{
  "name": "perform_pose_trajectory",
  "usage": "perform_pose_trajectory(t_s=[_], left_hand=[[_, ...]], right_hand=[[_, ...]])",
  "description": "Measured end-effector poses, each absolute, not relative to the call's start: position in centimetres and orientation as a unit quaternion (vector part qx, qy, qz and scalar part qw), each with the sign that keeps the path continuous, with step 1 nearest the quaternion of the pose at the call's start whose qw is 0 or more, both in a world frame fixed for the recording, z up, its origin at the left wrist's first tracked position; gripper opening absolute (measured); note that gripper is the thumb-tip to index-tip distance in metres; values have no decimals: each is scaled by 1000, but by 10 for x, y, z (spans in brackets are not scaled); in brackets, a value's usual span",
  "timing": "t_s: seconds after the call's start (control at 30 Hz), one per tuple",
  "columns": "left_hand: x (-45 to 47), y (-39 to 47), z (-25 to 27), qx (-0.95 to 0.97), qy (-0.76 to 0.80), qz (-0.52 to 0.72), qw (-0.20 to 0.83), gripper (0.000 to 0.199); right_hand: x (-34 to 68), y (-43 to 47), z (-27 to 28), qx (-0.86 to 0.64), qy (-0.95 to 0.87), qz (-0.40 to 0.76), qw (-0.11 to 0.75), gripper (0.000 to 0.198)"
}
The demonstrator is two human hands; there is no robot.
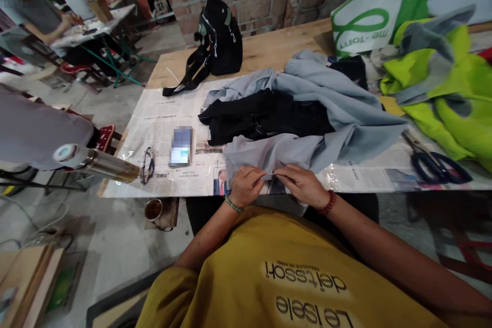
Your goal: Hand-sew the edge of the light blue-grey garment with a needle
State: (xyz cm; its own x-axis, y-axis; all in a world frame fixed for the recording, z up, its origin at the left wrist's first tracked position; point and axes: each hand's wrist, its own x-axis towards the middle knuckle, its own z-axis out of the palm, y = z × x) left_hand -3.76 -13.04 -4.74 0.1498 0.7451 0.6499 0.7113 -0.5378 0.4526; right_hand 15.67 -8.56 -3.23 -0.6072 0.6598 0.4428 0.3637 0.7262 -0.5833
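Observation:
My left hand (246,185) is closed in a pinch at the near edge of a light grey cloth (295,151). Facing it, my right hand (304,184) also pinches, thumb against forefinger. A thin, pale, needle-like thing (273,174) spans the small gap between my fingertips; its exact kind is too small to make out. Grey cloth spreads from my hands across the table, and a black garment (265,115) lies folded on top of it. Dark-handled scissors (436,161) rest to the right of my right hand.
Newspaper under clear plastic covers the table (154,113). On the left are a phone (180,146), eyeglasses (147,165) and a steel flask (96,163). Farther back stand a black bag (222,36) and a green-white bag (378,10). Yellow-green clothing (457,107) lies right. Other people sit far left.

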Motion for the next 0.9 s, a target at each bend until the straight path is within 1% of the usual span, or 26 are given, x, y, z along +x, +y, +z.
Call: perform_pose_trajectory(t_s=[0.23,0.43,0.67,0.8,0.9], left_hand=[[-38,-131,-47,757,482,441,12,12],[-38,-131,-48,762,485,429,22,15],[-38,-131,-48,766,487,419,40,17],[-38,-130,-47,771,471,426,42,16],[-38,-130,-47,780,463,419,45,16]], right_hand=[[155,-83,-33,-284,-888,199,302,21],[155,-81,-27,-276,-916,164,239,25],[155,-80,-15,-247,-935,154,202,30],[152,-81,-16,-243,-927,181,222,33],[148,-83,-17,-271,-900,230,254,32]])
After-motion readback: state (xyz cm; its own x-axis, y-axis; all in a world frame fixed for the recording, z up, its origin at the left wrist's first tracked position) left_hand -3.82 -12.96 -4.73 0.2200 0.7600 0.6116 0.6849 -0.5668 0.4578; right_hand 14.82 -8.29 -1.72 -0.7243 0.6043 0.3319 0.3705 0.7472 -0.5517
